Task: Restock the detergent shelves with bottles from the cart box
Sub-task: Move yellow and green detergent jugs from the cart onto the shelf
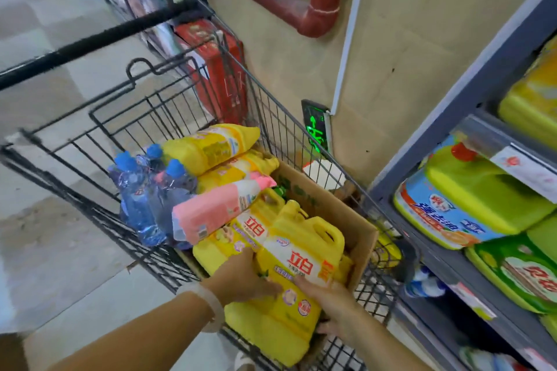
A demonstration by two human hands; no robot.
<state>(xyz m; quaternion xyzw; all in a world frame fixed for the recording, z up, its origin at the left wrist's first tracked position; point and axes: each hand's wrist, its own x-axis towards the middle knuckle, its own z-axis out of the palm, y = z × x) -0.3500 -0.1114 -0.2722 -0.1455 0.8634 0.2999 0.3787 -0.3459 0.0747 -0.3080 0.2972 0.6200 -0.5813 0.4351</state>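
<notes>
Both hands are on one yellow jug (297, 268), the big handled detergent bottle that lies tilted across the near end of the cardboard box (358, 220) in the wire cart (271, 117). The left hand (241, 278) presses flat against the jug's left flank, fingers straight along the label. The right hand (330, 295) wraps the jug's lower right edge, fingers curled under it (the fingertips are hidden, so how deep they go cannot be told).

A second yellow jug (241, 232) lies just left of the held one, touching it, its cap end pointing away into the box. Across that second jug lies a pink refill pouch (217, 211), and beyond the pouch two yellow pouches (211, 147) are stacked on one another. Left of the pouches, still in the cart, sits a shrink-wrapped pack of blue-capped bottles (144, 196).

Right of the box stands the grey shelf unit (470, 93), very near the cart's right wall. It already holds green jugs (482, 199) lying packed side by side, with more yellow-green ones above. Beyond the cart's far end a red carton (217, 69) leans at the beige wall (407, 39), and a green lit sign (315, 129) glows low on that wall.
</notes>
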